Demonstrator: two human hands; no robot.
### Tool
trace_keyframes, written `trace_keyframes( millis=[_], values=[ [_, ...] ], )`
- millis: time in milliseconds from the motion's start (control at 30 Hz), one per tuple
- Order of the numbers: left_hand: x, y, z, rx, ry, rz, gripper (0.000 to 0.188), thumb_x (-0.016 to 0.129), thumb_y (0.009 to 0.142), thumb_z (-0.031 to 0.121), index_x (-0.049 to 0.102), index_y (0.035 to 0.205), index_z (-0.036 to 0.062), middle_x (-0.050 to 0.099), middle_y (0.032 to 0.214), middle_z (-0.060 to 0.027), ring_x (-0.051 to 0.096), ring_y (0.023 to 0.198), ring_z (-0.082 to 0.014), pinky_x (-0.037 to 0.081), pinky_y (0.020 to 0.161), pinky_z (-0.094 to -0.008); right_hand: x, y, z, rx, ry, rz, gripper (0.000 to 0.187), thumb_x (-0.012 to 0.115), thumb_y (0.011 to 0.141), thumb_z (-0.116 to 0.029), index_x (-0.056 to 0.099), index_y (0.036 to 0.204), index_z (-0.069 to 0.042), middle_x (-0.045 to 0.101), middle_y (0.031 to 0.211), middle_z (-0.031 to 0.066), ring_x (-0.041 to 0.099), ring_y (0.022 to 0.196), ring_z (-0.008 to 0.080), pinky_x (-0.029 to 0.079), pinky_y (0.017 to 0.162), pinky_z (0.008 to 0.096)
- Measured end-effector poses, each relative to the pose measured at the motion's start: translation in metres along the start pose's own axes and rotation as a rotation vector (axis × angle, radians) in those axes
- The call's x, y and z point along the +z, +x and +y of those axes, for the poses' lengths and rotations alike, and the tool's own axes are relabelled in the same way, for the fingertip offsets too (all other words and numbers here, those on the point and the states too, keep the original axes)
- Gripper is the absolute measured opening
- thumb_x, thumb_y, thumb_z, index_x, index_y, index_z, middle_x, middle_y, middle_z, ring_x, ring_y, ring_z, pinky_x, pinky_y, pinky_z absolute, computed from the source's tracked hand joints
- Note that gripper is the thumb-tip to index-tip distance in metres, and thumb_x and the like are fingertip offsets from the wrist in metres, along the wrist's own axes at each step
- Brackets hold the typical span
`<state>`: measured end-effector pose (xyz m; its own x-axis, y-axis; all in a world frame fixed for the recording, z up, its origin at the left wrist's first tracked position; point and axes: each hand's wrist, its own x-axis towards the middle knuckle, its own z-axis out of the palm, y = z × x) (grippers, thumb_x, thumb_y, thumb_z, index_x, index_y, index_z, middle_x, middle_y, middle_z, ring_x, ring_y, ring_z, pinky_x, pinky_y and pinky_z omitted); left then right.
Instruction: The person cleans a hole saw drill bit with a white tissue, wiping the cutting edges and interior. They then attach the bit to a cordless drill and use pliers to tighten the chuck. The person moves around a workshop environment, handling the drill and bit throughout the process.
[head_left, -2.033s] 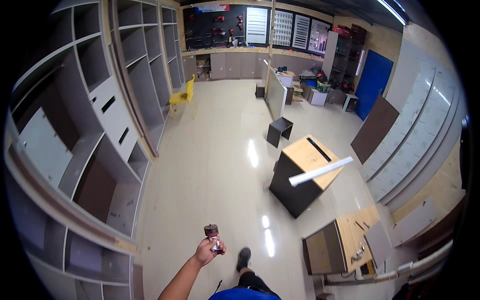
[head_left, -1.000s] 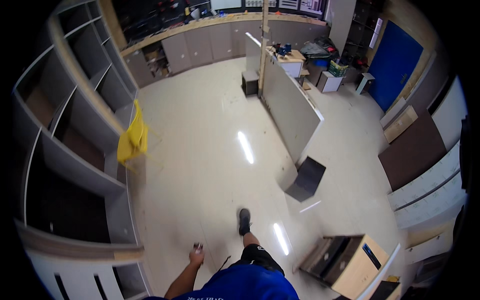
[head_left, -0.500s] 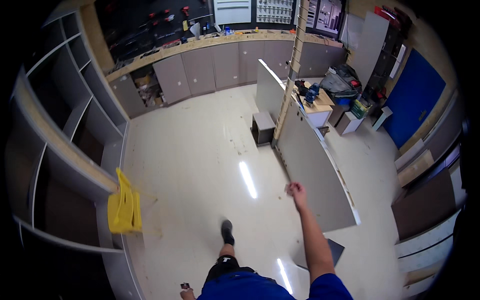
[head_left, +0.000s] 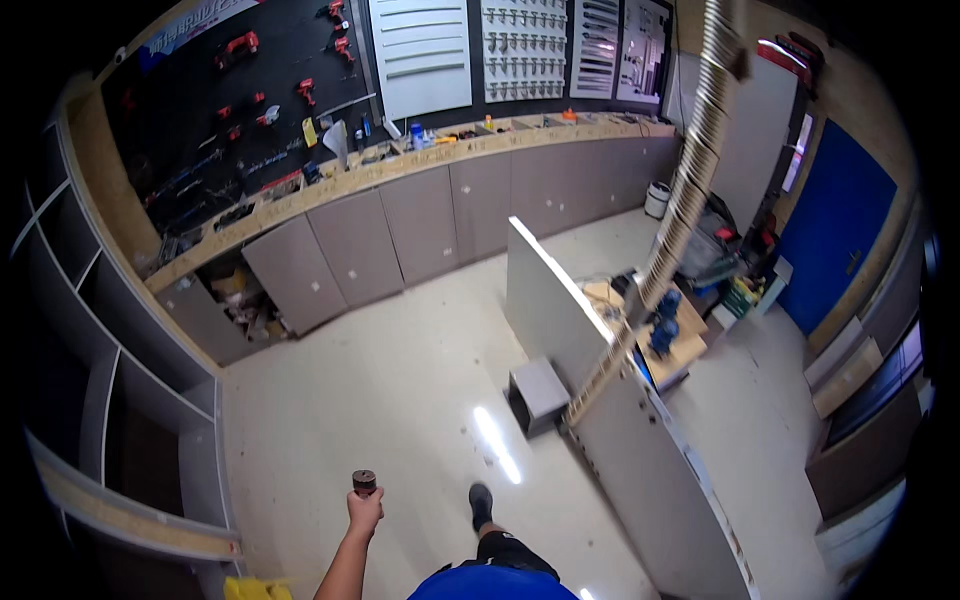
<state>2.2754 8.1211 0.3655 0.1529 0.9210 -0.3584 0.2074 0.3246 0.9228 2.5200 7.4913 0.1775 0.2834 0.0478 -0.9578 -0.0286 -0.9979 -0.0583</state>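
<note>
My left hand (head_left: 366, 510) is out in front of me at the lower middle, its fingers closed round a small dark object (head_left: 365, 482) with a blocky top and a reddish-brown part below. Its exact kind does not show. Below the hand and all round it lies the pale floor (head_left: 300, 430). My right hand is out of the picture.
A grey panel (head_left: 640, 470) stands on edge to the right, beside a ribbed post (head_left: 690, 160) and a small grey box (head_left: 540, 390). Ahead runs a workbench (head_left: 400, 165) with tools above. Shelving (head_left: 150, 400) lines the left; a yellow chair (head_left: 257, 588) is at the lower edge.
My left hand has come up and forward with the dark object. My right hand has left the picture. The workbench and post are nearer, and the yellow chair has slid to the lower edge.
</note>
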Motion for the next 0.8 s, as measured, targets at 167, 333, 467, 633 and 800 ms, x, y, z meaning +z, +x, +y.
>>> trace_keyframes(
  millis=[167, 333, 467, 633, 800],
  values=[
    [0.083, 0.147, 0.090, -0.057, -0.171, 0.002, 0.022, 0.069, 0.085, 0.007, 0.050, 0.075, 0.0080, 0.046, 0.053, 0.0004, 0.043, 0.037, -0.0107, 0.035, 0.035, -0.0298, -0.104, 0.068, -0.273, -0.098, -0.106, -0.001, 0.030, 0.057, 0.094, -0.022, 0.067, 0.111, -0.001, 0.071, 0.109, 0.0130, 0.067, 0.098, 0.0256, 0.051, 0.092, 0.0418],
    [0.141, 0.257, 0.189, -0.269, -0.342, -0.246, 0.025, 0.065, 0.088, 0.003, 0.046, 0.073, 0.0098, 0.040, 0.053, 0.0027, 0.038, 0.037, -0.0083, 0.028, 0.036, -0.0273, -0.330, 0.127, -0.713, -0.562, 0.088, 0.383, 0.025, 0.055, 0.095, -0.019, 0.066, 0.109, -0.001, 0.070, 0.106, 0.0128, 0.067, 0.094, 0.0251, 0.054, 0.087, 0.0431],
    [0.178, 0.423, 0.278, -0.080, -0.254, -0.334, 0.024, 0.064, 0.089, 0.003, 0.046, 0.077, 0.0104, 0.041, 0.054, 0.0025, 0.040, 0.040, -0.0077, 0.030, 0.039, -0.0267, -0.530, -0.056, -1.053, -1.542, 0.816, 0.473, 0.027, 0.056, 0.099, -0.018, 0.060, 0.119, 0.000, 0.069, 0.098, 0.0097, 0.068, 0.086, 0.0190, 0.057, 0.072, 0.0341],
    [0.284, 0.603, 0.484, 0.216, -0.143, -0.646, 0.027, 0.067, 0.092, 0.006, 0.048, 0.072, 0.0081, 0.048, 0.058, 0.0019, 0.040, 0.046, -0.0070, 0.031, 0.043, -0.0271, -0.548, -0.141, -1.168, -1.681, 1.034, 0.218, 0.022, 0.059, 0.099, -0.016, 0.061, 0.113, 0.001, 0.068, 0.093, 0.0068, 0.066, 0.083, 0.0163, 0.056, 0.074, 0.0324],
    [0.461, 0.741, 0.627, 0.067, -0.282, -1.140, 0.027, 0.063, 0.094, 0.003, 0.044, 0.076, 0.0087, 0.042, 0.059, 0.0039, 0.036, 0.047, -0.0063, 0.027, 0.043, -0.0272, -0.510, -0.011, -1.138, -1.082, 0.807, 0.445, 0.015, 0.058, 0.099, -0.011, 0.066, 0.101, 0.001, 0.067, 0.087, 0.0048, 0.062, 0.077, 0.0110, 0.050, 0.070, 0.0261]
  ],
)
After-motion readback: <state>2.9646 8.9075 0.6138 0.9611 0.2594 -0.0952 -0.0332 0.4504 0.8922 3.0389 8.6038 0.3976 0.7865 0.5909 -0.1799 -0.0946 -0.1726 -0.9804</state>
